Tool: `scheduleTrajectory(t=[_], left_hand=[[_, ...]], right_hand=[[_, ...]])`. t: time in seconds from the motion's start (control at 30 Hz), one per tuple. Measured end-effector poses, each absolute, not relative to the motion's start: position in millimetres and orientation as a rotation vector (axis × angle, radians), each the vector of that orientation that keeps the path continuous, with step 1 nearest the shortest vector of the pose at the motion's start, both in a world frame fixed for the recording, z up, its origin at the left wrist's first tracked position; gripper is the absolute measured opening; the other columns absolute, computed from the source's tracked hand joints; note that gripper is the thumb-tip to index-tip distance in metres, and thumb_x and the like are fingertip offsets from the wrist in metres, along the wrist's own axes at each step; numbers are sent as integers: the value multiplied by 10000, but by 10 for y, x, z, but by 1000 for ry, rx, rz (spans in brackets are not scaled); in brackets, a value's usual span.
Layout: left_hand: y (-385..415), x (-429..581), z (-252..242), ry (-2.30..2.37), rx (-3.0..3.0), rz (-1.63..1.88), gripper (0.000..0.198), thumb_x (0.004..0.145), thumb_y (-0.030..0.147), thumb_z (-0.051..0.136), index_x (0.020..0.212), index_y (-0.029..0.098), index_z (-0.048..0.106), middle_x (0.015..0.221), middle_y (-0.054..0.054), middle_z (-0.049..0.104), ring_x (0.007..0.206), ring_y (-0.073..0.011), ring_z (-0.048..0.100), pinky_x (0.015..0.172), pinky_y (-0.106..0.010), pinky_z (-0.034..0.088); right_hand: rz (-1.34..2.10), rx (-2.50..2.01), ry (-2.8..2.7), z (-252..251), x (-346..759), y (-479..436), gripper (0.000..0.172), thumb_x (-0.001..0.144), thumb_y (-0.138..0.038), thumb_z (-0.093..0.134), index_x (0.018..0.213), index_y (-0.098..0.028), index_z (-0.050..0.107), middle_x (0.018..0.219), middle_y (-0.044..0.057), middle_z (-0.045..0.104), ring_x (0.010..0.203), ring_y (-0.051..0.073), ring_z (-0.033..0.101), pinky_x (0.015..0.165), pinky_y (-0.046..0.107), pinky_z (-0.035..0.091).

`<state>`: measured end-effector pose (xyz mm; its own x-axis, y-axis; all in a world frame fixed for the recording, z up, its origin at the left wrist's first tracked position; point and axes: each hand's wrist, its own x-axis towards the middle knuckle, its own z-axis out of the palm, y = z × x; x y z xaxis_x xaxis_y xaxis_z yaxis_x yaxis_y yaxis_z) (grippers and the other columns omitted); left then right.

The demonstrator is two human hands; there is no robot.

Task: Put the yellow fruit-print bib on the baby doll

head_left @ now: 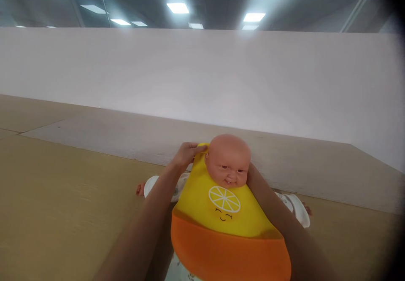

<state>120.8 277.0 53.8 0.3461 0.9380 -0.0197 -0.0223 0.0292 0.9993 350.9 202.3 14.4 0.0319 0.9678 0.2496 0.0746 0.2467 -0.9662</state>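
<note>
Yellow silicone bib (221, 213) lies over the doll (228, 160) on my table (63, 196), left hand (186, 153) pinching its neck strap beside the head (right hand hidden behind, grip untellable), keeping it up.

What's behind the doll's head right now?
The left hand pinches the yellow bib strap beside the doll's head. The right arm runs behind the head; its hand is hidden, so its grip cannot be seen.
</note>
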Motion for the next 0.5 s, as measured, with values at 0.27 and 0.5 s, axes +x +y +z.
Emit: scheduleTrajectory(t=[0.27,0.5], left_hand=[[2771,1261,555,994,1378,968,387,590,485,768,558,138,600,559,8,554,529,-101,433,526,-245,288],[2759,1261,587,1024,1424,985,400,568,500,762,552,132,606,554,4,543,537,-103,423,531,-246,291]], right_hand=[[925,-1152,-1383,125,3525,2032,121,726,-214,627,835,-165,646,832,-9,648,759,138,495,705,232,465],[1063,-1152,-1306,357,3401,1876,84,797,-193,568,851,-151,617,770,-24,618,705,111,442,658,205,429]])
